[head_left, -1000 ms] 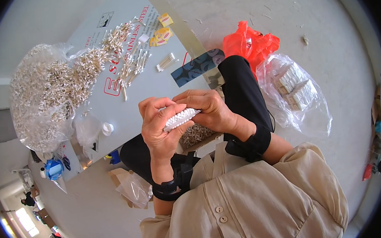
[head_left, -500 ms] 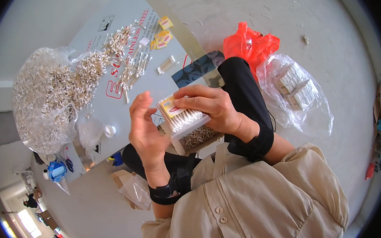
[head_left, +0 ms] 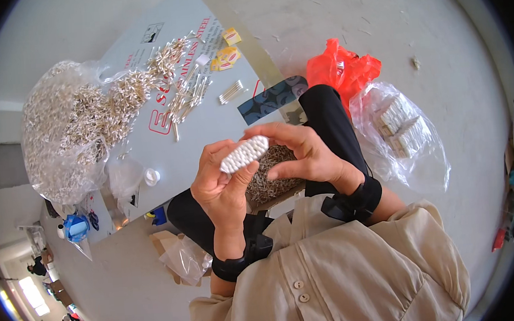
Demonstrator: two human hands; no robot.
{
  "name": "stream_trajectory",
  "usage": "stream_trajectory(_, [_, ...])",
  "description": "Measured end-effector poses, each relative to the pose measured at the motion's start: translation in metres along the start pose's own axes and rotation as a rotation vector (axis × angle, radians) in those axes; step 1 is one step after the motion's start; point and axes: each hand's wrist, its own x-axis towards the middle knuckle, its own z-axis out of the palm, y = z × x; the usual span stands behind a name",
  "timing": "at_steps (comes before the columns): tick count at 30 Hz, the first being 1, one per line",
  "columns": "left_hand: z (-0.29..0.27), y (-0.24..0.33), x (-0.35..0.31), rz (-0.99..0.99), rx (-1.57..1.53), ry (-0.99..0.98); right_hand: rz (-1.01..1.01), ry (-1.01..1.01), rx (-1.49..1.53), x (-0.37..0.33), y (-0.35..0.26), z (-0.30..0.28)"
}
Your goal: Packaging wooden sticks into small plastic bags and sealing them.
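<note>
A pack of cotton swabs (head_left: 244,154) sits in my left hand (head_left: 218,184), its many white tips facing up towards me. The left thumb presses its near side and the fingers wrap behind. My right hand (head_left: 307,154) is curved beside the pack's right end, thumb and fingers apart. Its index fingertip is near the pack's far edge; I cannot tell whether they touch. Below the hands, between my legs, a cardboard box (head_left: 299,187) holds loose cotton swabs (head_left: 273,177).
A clear bag of swabs (head_left: 52,133) spills onto the grey sheet-covered table (head_left: 145,186), near yellow labels (head_left: 224,58), a small swab row (head_left: 232,92) and a white round cap (head_left: 151,177). To the right lie a red plastic bag (head_left: 343,71) and a clear bag (head_left: 429,148) of swab packs.
The pack has passed from my right hand to my left, which has closed on it. Turned, it now shows its tips instead of the yellow label. My right hand has opened.
</note>
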Motion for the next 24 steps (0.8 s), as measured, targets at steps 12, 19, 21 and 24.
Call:
stream_trajectory(12, [0.005, 0.013, 0.012, 0.337, 0.28, -0.196, -0.135, 0.099, -0.208, 0.006, 0.003, 0.009])
stream_trajectory(19, [0.009, 0.013, 0.013, 0.37, 0.248, -0.196, -0.158, 0.111, -0.213, 0.006, 0.006, 0.008])
stream_trajectory(21, [0.008, 0.011, 0.014, 0.413, 0.272, -0.194, -0.165, 0.114, -0.213, 0.006, 0.007, 0.009])
stream_trajectory(24, [0.006, 0.009, 0.014, 0.474, 0.304, -0.193, -0.158, 0.104, -0.206, 0.004, 0.009, 0.01])
